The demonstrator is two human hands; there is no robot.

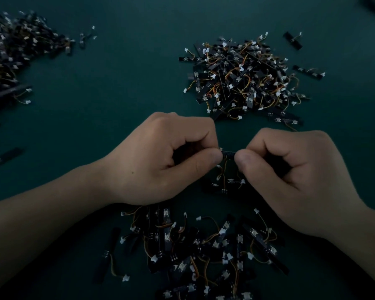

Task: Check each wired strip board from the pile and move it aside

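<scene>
A narrow black strip board (228,152) with thin orange-yellow wires and a white plug hanging below it is held level above the green table, just in front of me. My left hand (160,159) pinches its left end between thumb and curled fingers. My right hand (290,169) pinches its right end the same way. Most of the board is hidden by the fingertips. A heap of similar wired strip boards (243,79) lies beyond the hands on the right. Another spread of boards (199,245) lies under and in front of my wrists.
A large dark pile of boards (15,50) fills the far left of the green table (121,79). Single boards lie loose at the left edge (4,158), at the far right (292,40) and beside the right heap (309,71).
</scene>
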